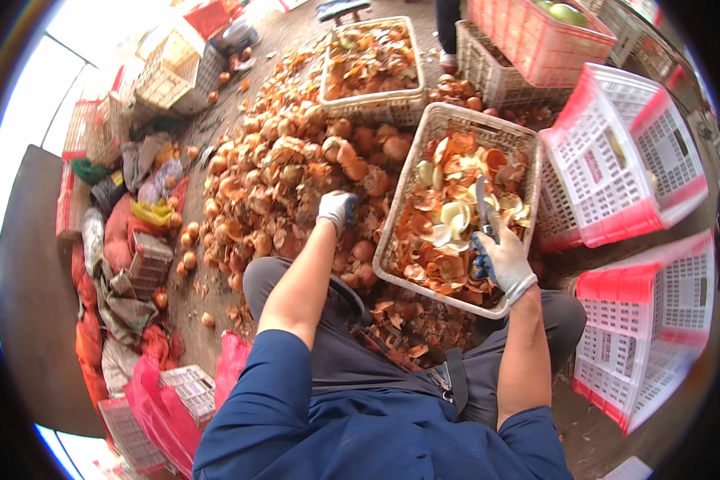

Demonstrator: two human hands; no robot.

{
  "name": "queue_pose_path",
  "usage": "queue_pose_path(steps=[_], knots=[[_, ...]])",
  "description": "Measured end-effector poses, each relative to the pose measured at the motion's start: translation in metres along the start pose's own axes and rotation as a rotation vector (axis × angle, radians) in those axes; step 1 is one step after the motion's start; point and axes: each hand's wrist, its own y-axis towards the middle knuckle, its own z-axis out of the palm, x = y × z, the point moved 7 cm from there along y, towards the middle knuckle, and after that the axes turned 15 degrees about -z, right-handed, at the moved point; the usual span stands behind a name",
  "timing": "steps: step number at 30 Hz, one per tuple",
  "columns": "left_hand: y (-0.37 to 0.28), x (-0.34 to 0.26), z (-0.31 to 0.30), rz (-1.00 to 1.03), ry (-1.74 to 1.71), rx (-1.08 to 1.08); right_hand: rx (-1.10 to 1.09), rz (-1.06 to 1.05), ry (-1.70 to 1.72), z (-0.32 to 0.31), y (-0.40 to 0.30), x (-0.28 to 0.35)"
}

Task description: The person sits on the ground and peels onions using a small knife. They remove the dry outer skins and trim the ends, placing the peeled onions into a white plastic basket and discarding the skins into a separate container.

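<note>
My left hand [337, 210], in a white knit glove with blue-coated fingers, is at the near side of a large heap of onions [264, 198]. Its fingers curl downward, and whether an onion is in them is hidden. My right hand [503, 255], gloved the same way, grips a knife [484, 207] with its blade pointing away from me. That hand is over a pale plastic crate [390, 240], which sits tilted in front of my right knee. Onion skins [426, 264] and pale peeled layers [454, 219] fill much of the crate.
Another crate [372, 102] of onion skins stands behind the heap. Red-and-white crates [612, 162] lie on their sides at my right, with a stacked pink crate [540, 36] beyond. Sacks and cloths [126, 240] line the left. A person's leg [448, 27] shows at the top.
</note>
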Motion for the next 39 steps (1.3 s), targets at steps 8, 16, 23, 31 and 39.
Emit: queue_pose_path(steps=[8, 16, 23, 31, 39], knots=[[0.066, 0.201, 0.063, -0.142, 1.026, 0.046, -0.013, 0.059, 0.135, 0.032, 0.028, 0.007], [-0.025, 0.172, 0.098, -0.290, 0.966, -0.008, -0.064, 0.075, 0.024, 0.042, 0.047, 0.016], [-0.029, 0.207, 0.137, -0.197, 1.218, 0.108, -0.056, 0.142, 0.087, 0.049, 0.050, 0.004], [-0.032, 0.146, 0.088, -0.338, 0.810, 0.018, -0.080, -0.013, 0.096, 0.043, 0.052, 0.017], [-0.021, 0.072, 0.017, -0.309, -0.652, 0.268, -0.044, 0.030, 0.332, 0.038, 0.036, 0.027]])
